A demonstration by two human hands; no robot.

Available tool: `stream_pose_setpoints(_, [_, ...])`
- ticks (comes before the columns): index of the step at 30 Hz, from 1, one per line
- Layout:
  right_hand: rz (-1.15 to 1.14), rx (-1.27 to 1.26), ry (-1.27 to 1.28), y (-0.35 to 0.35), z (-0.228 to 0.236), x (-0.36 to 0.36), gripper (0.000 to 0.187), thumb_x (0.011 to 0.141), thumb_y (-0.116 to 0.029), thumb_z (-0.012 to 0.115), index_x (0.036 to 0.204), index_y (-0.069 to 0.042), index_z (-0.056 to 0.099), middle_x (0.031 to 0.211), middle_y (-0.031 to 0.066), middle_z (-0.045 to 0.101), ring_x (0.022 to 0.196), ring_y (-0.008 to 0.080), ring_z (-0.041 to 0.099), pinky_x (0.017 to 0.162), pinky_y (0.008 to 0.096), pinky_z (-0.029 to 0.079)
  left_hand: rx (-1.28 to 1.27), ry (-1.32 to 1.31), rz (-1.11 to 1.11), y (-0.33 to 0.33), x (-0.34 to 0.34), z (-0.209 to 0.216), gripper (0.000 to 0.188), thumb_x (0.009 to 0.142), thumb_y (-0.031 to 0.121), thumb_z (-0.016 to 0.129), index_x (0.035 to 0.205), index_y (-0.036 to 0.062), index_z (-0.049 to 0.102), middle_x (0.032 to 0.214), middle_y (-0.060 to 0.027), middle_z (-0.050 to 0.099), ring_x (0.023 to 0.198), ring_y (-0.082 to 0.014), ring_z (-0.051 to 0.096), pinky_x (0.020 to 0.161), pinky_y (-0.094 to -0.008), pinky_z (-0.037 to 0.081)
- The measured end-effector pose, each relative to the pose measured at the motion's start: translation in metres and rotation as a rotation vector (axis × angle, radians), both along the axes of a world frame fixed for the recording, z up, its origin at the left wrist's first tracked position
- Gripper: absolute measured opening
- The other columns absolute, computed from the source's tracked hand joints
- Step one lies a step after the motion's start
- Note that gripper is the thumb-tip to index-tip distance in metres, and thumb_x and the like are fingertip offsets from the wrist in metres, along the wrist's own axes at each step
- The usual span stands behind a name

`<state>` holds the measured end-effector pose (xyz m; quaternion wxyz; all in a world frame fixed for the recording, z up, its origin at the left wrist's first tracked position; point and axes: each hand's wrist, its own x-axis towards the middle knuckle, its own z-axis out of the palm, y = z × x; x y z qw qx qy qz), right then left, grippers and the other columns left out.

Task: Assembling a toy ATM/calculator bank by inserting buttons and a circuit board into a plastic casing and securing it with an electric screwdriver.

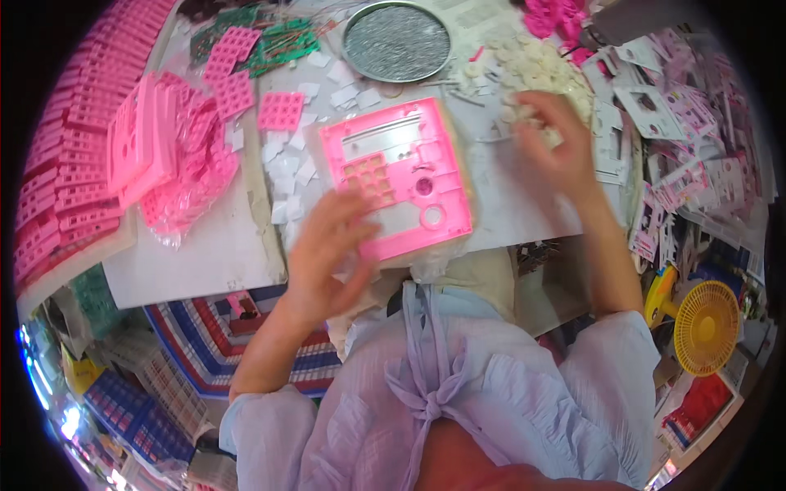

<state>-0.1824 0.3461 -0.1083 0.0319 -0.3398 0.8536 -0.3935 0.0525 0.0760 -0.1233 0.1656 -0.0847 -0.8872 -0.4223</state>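
A yellow fan (706, 327) with a round grille stands at the lower right, a red bundle (698, 407) lying below it. Above the fan, white-and-pink printed cards (696, 176) lie heaped along the right side. At the far side of the white table (176, 274), a round metal tray (399, 80) holds many small silver pieces (396, 41), with green circuit boards (286, 49) to its left. Below the table's left part, a red, white and blue striped sheet (196, 344) spreads near a blue plastic basket (135, 409)
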Motion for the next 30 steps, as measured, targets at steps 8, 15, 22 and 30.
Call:
stream_pose_setpoints(8, [-0.056, 0.294, -0.005, 0.022, -0.020, -0.033, 0.028, 0.090, -0.001, 0.063, 0.117, -0.006, 0.069, 0.092, 0.0043, 0.064, 0.071, 0.0132, 0.055, 0.065, 0.0279, 0.046, 0.022, -0.052, 0.360, -0.046, -0.007, 0.011, 0.028, 0.085, -0.005, 0.065, 0.112, -0.0003, 0.068, 0.119, -0.0147, 0.068, 0.113, -0.0276, 0.064, 0.099, -0.0366, 0.048])
stream_pose_setpoints(15, [0.088, 0.224, 0.590, -0.014, 0.003, -0.013, 0.029, 0.091, -0.003, 0.065, 0.120, -0.008, 0.071, 0.111, 0.0079, 0.068, 0.097, 0.0219, 0.064, 0.088, 0.0322, 0.050, -0.033, 0.038, 0.164, -0.035, -0.021, 0.004, 0.031, 0.084, 0.002, 0.071, 0.115, 0.0041, 0.068, 0.123, -0.0141, 0.067, 0.115, -0.0325, 0.062, 0.097, -0.0404, 0.050])
stream_pose_setpoints(22, [0.077, 0.185, 0.306, -0.009, 0.008, 0.006, 0.027, 0.088, -0.006, 0.070, 0.114, -0.007, 0.073, 0.115, 0.0102, 0.070, 0.109, 0.0262, 0.065, 0.094, 0.0341, 0.049, -0.295, -0.032, -0.006, -0.022, -0.035, 0.003, 0.053, 0.083, 0.028, 0.075, 0.129, 0.0070, 0.061, 0.142, -0.0123, 0.055, 0.136, -0.0320, 0.048, 0.114, -0.0573, 0.030])
stream_pose_setpoints(30, [-0.028, 0.350, 0.151, 0.013, 0.019, -0.027, 0.018, 0.086, -0.006, 0.068, 0.103, -0.007, 0.073, 0.095, 0.0096, 0.071, 0.092, 0.0246, 0.067, 0.079, 0.0353, 0.053, -0.461, -0.246, -0.066, -0.005, -0.043, 0.013, 0.069, 0.074, 0.031, 0.082, 0.134, 0.0075, 0.057, 0.146, -0.0105, 0.052, 0.145, -0.0292, 0.039, 0.120, -0.0625, 0.016])
